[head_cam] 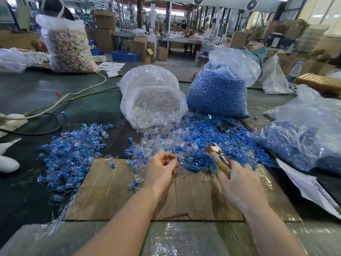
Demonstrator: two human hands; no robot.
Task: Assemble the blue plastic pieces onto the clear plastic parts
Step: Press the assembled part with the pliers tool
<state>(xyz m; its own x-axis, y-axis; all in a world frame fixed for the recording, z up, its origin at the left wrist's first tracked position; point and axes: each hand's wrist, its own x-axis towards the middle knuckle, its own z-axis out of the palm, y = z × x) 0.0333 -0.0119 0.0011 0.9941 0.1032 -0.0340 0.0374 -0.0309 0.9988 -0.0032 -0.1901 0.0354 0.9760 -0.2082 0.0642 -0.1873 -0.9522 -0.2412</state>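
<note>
Over cardboard [110, 191] far edge: left hand [160, 169] pinches clear part [178, 160]; right hand [239, 183] grips tool [218, 157].

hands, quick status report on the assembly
Left hand pinching a clear plastic part. Right hand gripping a wooden-handled tool. Loose blue pieces ahead, nothing blocking.

bare cardboard sheet [184, 196] gives open room between and below the two forearms. ahead it's blocked: a mixed heap of clear parts [156, 143] and blue pieces [212, 137] runs along the sheet's far edge. behind stand the clear-parts bag [151, 95] and blue-pieces bag [219, 89], nearly touching. left, a pile of assembled pieces [73, 152]; a narrow dark strip of table [121, 137] separates it from the heap. right, another bag of blue pieces [302, 137] crowds in.
</note>
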